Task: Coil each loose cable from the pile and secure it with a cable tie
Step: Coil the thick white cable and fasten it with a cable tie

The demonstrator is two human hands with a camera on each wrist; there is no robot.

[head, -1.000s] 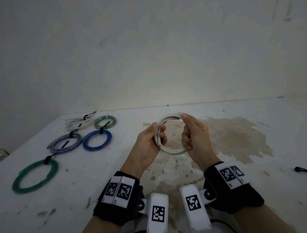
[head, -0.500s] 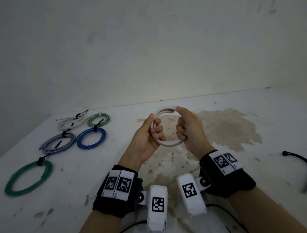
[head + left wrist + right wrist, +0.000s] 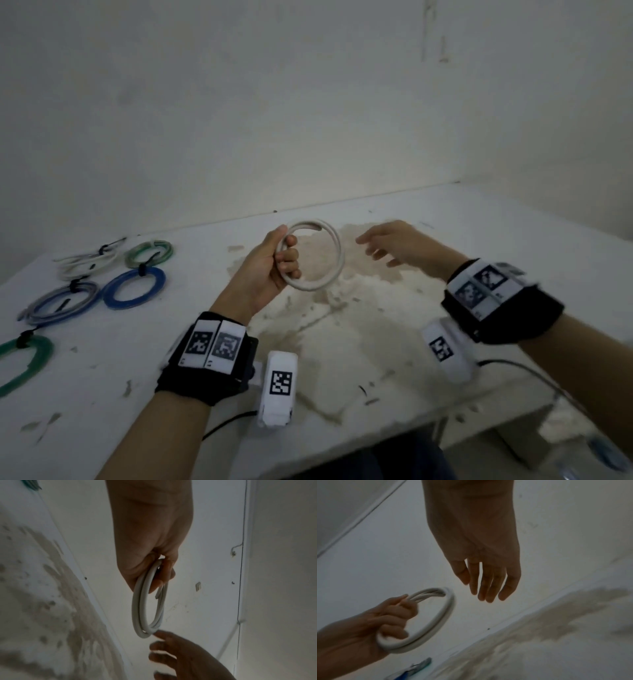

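Observation:
A coiled white cable forms a ring held upright above the stained table. My left hand grips its left side, fingers curled through the loop; the left wrist view shows the same coil under that hand. My right hand hovers just right of the coil, fingers straight and spread, holding nothing. In the right wrist view the right hand hangs empty beside the coil. No tie is visible on this coil.
Several tied coils lie at the table's left: white, pale green, blue, grey-blue and dark green. A wall rises behind the table. The table's front edge drops off at lower right.
My right hand has let go of the coil and moved away to the right, fingers opening. The left hand keeps hold of the coil. The head view has swung rightward.

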